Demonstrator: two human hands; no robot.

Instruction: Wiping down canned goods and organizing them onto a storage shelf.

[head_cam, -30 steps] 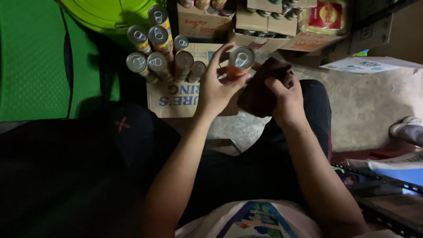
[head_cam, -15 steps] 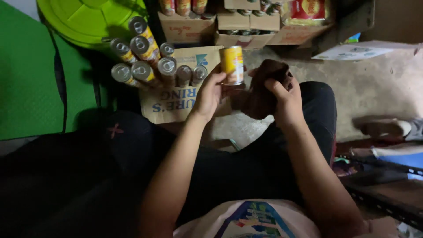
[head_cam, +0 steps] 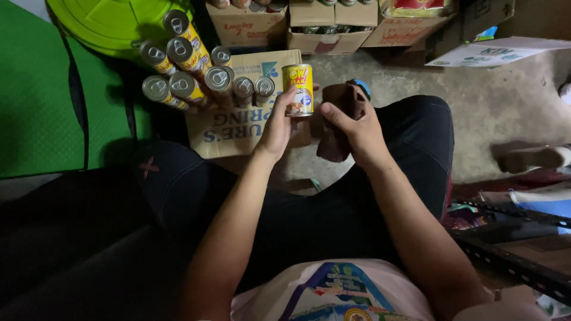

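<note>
A small yellow can (head_cam: 298, 90) stands upright just above the middle of the frame, its label yellow with red lettering and a blue-and-white band lower down, its silver rim at the top. The left hand (head_cam: 277, 126) holds it, fingers wrapped around its lower side. Just to its right the right hand (head_cam: 355, 126) is closed on a dark brown cloth (head_cam: 340, 122), which hangs bunched below the thumb, close beside the can. To the left of the can, in the upper left of the frame, a cluster of similar cans (head_cam: 199, 71) lies on a flattened cardboard box (head_cam: 238, 122) with blue printing, their silver pull-tab tops facing the camera and yellow sides showing. Behind them sits a lime green round lid (head_cam: 113, 21), and a green mat (head_cam: 35, 101) fills the left edge. Along the top edge stand open cardboard cartons (head_cam: 324, 27) holding more tins. A white flat package (head_cam: 499, 52) lies at the upper right on the concrete floor (head_cam: 493, 113).
</note>
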